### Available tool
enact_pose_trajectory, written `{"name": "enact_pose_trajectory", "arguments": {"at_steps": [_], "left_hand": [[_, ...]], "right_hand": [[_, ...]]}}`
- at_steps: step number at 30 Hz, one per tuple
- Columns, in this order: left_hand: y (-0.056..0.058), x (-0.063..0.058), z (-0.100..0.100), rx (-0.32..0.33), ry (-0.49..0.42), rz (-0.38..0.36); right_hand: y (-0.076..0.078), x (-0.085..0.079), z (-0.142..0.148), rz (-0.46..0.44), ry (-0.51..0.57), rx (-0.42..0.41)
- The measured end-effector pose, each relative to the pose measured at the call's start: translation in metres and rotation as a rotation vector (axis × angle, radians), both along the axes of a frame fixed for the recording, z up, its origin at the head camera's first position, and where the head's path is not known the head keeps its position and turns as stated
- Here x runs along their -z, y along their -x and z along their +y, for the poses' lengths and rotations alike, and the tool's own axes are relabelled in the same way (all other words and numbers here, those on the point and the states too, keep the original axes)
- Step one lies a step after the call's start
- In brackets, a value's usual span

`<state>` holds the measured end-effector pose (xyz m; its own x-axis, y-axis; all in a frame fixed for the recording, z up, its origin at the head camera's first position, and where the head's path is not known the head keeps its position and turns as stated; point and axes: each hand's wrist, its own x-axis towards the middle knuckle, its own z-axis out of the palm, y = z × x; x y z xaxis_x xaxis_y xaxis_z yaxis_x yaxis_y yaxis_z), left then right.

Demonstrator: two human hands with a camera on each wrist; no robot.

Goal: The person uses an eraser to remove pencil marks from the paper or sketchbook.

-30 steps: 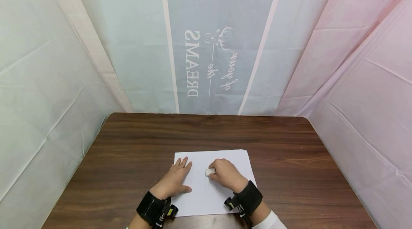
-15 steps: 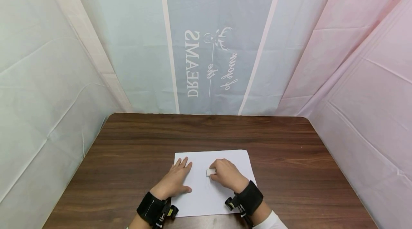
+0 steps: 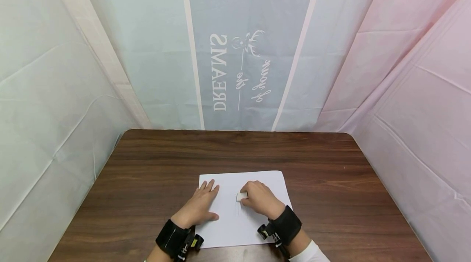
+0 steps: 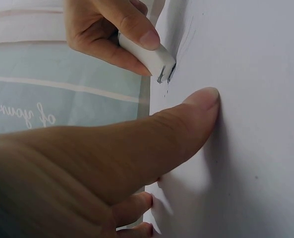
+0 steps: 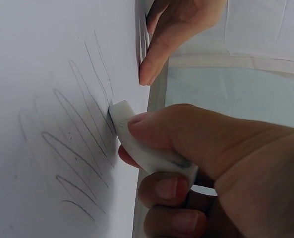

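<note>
A white sheet of paper [image 3: 228, 233] lies on the brown table. My left hand [image 3: 198, 208] rests on its left part with fingers spread and straight. Between thumb and fingers my right hand [image 3: 260, 198] pinches a white eraser [image 5: 149, 148], its smudged end right at the paper. Zigzag pencil lines [image 5: 80, 144] run beside that end in the right wrist view, some of them faint. Dark specks dot the sheet around them. In the left wrist view the eraser's tip shows grey marks, and my left thumb [image 4: 186, 121] lies just below it.
The wooden table [image 3: 154, 164] reaches well past the paper on both sides and behind. Fabric curtains [image 3: 254, 8] with printed lettering hang along its far edge and at the sides. Each wrist wears a black strap [image 3: 285, 225] with a small camera.
My right hand has shifted very slightly to the right with the eraser, staying at the paper. The left hand stays where it was.
</note>
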<state>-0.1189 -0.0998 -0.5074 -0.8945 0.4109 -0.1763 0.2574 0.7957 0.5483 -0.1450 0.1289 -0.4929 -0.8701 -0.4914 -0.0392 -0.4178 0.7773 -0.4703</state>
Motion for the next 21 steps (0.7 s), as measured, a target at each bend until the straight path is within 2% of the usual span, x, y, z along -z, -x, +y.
{"name": "enact_pose_trajectory", "arguments": {"at_steps": [21], "left_hand": [[0.0,-0.0007,0.0005,-0.007,0.0,-0.017]], "right_hand": [[-0.0001,-0.0037,0.0019,-0.019,-0.025,0.028]]}}
